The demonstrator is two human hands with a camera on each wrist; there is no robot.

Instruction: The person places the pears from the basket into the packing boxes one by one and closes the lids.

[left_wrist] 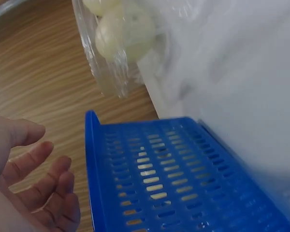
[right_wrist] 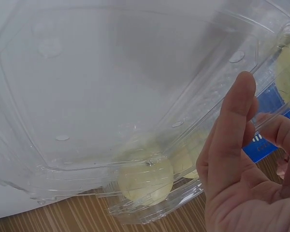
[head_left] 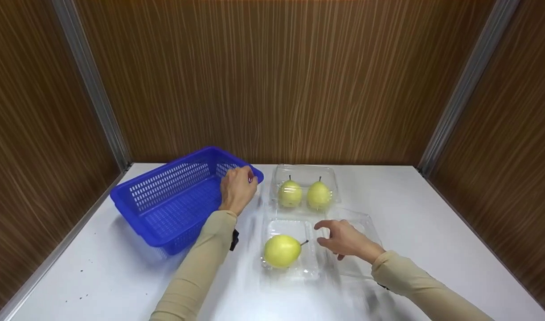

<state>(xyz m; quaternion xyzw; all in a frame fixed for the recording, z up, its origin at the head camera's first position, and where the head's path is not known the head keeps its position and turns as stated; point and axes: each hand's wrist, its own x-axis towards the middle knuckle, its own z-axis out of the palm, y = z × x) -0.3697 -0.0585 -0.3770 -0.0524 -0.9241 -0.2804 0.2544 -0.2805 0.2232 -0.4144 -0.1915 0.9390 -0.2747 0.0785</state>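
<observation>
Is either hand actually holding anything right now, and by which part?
Nothing is gripped. The left hand hovers open by the blue basket rim; the right hand is open over the clear tray.

White table (head_left: 432,232) with blue basket (head_left: 174,200) and two clear clamshell boxes (head_left: 304,178).

The setting reads as a purpose-built recording booth or test station, not a home or shop. A plain white tabletop (head_left: 432,232) is enclosed on three sides by brown wood-grain laminate wall panels (head_left: 272,80), joined at the corners by grey metal strips (head_left: 92,84). The surfaces carry no decoration, appliances or signage. The only furnishings are staged items: a blue perforated plastic basket (head_left: 165,200) and clear plastic clamshell fruit trays (head_left: 305,178) holding yellow-green pears (head_left: 290,194). Lighting is even and artificial.
</observation>
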